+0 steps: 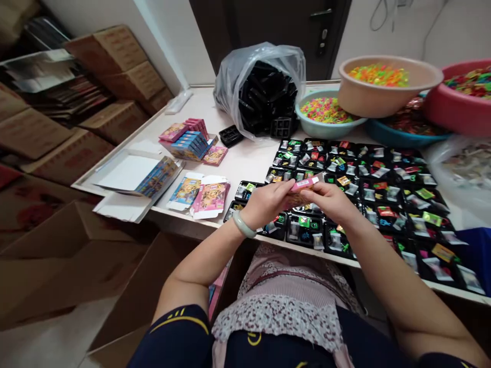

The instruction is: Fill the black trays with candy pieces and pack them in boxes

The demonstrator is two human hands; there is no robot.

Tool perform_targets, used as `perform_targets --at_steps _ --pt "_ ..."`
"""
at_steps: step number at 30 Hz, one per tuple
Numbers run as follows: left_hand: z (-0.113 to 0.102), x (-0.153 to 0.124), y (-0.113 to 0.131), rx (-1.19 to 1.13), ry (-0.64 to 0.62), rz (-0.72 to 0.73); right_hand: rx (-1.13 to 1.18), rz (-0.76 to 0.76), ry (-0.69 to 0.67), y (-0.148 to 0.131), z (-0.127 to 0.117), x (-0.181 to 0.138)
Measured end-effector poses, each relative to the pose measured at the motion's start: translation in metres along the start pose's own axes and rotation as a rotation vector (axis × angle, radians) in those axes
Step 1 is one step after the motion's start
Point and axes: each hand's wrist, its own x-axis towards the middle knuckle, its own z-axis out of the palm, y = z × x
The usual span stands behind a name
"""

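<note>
Between both hands, above the front rows of trays, is a small pink cardboard box [303, 185] with a narrow side turned up. My left hand [268, 202], with a pale bangle at its wrist, grips the box's left end. The fingers of my right hand [332, 199] pinch its right end. Below and beyond them lie several black plastic trays [303, 225] holding small wrapped packets and bright little toys. To the left, flat pink cartons [210, 197] and a blue carton [185, 190] lie on the white table [245, 158].
Pink and blue boxes [190, 143] are stacked at the left. Behind stand a clear bag of black trays [264, 97] and basins, including a peach basin [387, 97] of small colourful pieces. Open cardboard boxes [76, 250] sit on the floor left of the table.
</note>
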Motion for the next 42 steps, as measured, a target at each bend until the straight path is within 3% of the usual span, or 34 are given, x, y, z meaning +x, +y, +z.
perform_targets --at_steps 4,5,7,9,12,16,20,23,28,31,33,37,40,42 --pt "0.014 -0.003 0.005 -0.300 0.198 -0.207 -0.252 -0.164 0.400 0.004 -0.002 -0.032" --pt "0.019 -0.005 0.007 -0.420 0.255 -0.283 -0.248 -0.140 0.423 0.009 -0.002 -0.041" --pt "0.033 -0.011 0.012 -0.684 0.290 -0.427 -0.117 -0.026 0.315 0.021 -0.001 -0.055" --pt "0.047 -0.018 0.018 -0.929 0.229 -0.540 0.062 0.082 0.186 0.033 -0.001 -0.067" --pt "0.066 -0.034 0.028 -1.133 0.139 -0.584 0.164 0.152 0.212 0.047 -0.003 -0.085" --pt "0.079 -0.066 0.038 -1.072 0.025 -0.461 0.027 0.172 0.315 0.056 -0.002 -0.124" --pt "0.084 -0.100 0.043 -0.798 -0.115 -0.385 -0.047 0.227 0.156 0.066 0.004 -0.159" --pt "0.084 -0.113 0.046 -0.608 -0.144 -0.361 -0.129 0.228 0.122 0.067 0.005 -0.168" --pt "0.084 -0.106 0.051 -0.594 0.019 -0.461 -0.255 0.199 -0.011 0.051 0.002 -0.156" --pt "0.083 -0.096 0.057 -0.703 0.085 -0.572 -0.281 0.107 0.124 0.044 0.004 -0.148" --pt "0.080 -0.090 0.061 -0.825 0.106 -0.600 -0.177 0.107 0.227 0.042 0.007 -0.145" --pt "0.067 -0.084 0.067 -0.895 0.068 -0.483 0.055 0.174 0.222 0.035 0.007 -0.144" --pt "0.058 -0.084 0.068 -0.805 0.002 -0.346 -0.036 0.114 0.121 0.023 0.004 -0.148" --pt "0.056 -0.084 0.070 -0.798 -0.010 -0.356 -0.110 0.099 0.105 0.015 0.004 -0.148"
